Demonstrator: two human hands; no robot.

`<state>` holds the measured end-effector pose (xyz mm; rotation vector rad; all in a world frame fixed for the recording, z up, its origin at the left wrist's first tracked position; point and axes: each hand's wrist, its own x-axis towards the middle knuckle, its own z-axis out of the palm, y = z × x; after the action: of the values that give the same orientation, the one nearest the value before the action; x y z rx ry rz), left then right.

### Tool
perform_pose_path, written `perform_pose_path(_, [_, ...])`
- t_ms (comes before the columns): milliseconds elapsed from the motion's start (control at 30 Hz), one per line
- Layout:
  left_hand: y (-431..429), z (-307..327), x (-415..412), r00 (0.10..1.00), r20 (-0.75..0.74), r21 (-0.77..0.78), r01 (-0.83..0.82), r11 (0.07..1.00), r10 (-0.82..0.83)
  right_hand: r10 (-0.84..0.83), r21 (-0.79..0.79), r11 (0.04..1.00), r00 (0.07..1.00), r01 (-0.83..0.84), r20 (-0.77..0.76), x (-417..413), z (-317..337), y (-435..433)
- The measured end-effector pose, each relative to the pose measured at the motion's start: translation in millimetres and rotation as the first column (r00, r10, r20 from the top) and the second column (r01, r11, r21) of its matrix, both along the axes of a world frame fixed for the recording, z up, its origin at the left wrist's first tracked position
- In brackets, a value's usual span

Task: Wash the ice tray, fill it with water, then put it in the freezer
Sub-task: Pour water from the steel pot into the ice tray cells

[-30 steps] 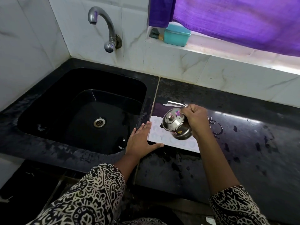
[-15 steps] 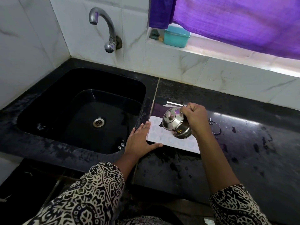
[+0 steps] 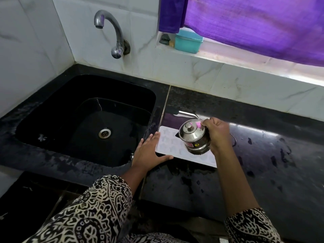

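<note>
One digit is all that reads clearly: a "3" in a small round mark on the steel pot (image 3: 194,137), next to a red sticker (image 3: 190,145) whose print is too small to make out. The pot's lid is on, so its contents are hidden. It is tipped towards 10 o'clock above the ice tray (image 3: 168,142). The right hand (image 3: 217,135) holds it, fingers curled round its 3 o'clock side.

The white tray lies flat on the black counter (image 3: 263,163), just beside the sink (image 3: 156,102), which sits at the tray's 9 o'clock. I cannot tell whether the tray's cells hold water. The left hand (image 3: 149,151) rests with straight fingers against the tray's 9 o'clock edge, and its thumb lies along the near edge.

A closed teal box (image 3: 188,42) stands on the sill at 12 o'clock.

Both hands, the pot and the tray sit much as they did half a second ago.
</note>
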<state>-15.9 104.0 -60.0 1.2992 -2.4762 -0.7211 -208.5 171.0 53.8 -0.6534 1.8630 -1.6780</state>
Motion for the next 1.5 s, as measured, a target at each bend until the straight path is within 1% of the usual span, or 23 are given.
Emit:
perform_pose_path(67, [-0.3, -0.7, 0.0, 1.000, -0.003, -0.002, 0.000, 1.000, 0.000, 0.005, 0.034, 0.999, 0.998, -0.002, -0.067, -1.8, -1.6, 0.6])
perform_pose_path(200, [-0.8, -1.8, -0.7, 1.000, 0.001, -0.002, 0.001, 1.000, -0.001, 0.012, 0.063, 0.998, 0.992, -0.004, -0.127, -4.2, -2.9, 0.1])
perform_pose_path(333, [-0.9, -2.6, -0.8, 1.000, 0.008, -0.009, -0.001, 1.000, 0.001, 0.053, 0.104, 0.994, 0.974, -0.031, -0.219, -5.0, 0.5, -1.4])
perform_pose_path(433, [-1.1, -2.9, -1.0, 1.000, 0.007, -0.011, 0.000, 1.000, 0.000, 0.063, 0.110, 0.993, 0.959, -0.033, -0.278, -5.8, 3.0, -2.3])
perform_pose_path(733, [-2.0, -6.3, -0.8, 1.000, -0.005, -0.017, -0.003, 1.000, 0.003, 0.093, 0.121, 0.991, 0.916, -0.049, -0.391, -8.0, 3.8, -0.9])
perform_pose_path(1500, [-3.4, -9.9, -0.8, 1.000, -0.003, -0.036, 0.004, 0.999, -0.004, 0.118, 0.121, 0.990, 0.911, -0.075, -0.395, -12.4, 8.2, 3.5])
